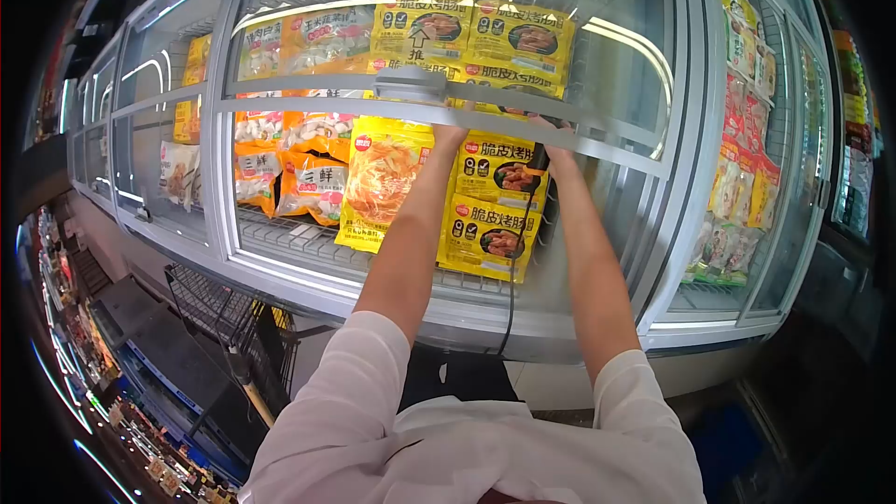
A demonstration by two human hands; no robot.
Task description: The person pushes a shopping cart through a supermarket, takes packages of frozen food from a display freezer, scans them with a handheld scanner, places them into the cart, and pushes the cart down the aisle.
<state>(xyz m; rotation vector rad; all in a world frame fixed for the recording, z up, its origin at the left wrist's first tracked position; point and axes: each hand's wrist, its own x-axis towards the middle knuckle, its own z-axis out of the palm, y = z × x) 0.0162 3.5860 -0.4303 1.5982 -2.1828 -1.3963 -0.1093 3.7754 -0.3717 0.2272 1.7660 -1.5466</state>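
frozen-food display freezer [219, 177] with sliding glass doors, seen from above. the two hands are apart from each other, both reaching in over the yellow sausage packets [487, 229]. the left hand [451, 133] is at the upper left side of these packets, its fingers largely hidden behind the metal door rail [551, 131]; whether it is closed on a packet cannot be told. the right hand [561, 147] is at their upper right side, beside a dark object [539, 157] from which a black cord [511, 303] hangs down across the freezer's front edge; its fingers are also mostly hidden, and its grip cannot be told. the sausage packets lie in the freezer, some visible below the rail and others behind the glass above it. just to their left is a yellow bag [381, 177] showing orange shredded food, and farther left are orange bags [313, 189] marked 三鲜. a wire rack [308, 241] shows beneath the goods. at right, a neighbouring compartment holds red packets [737, 117]; at lower left, outside the freezer, is a black wire basket [224, 306].
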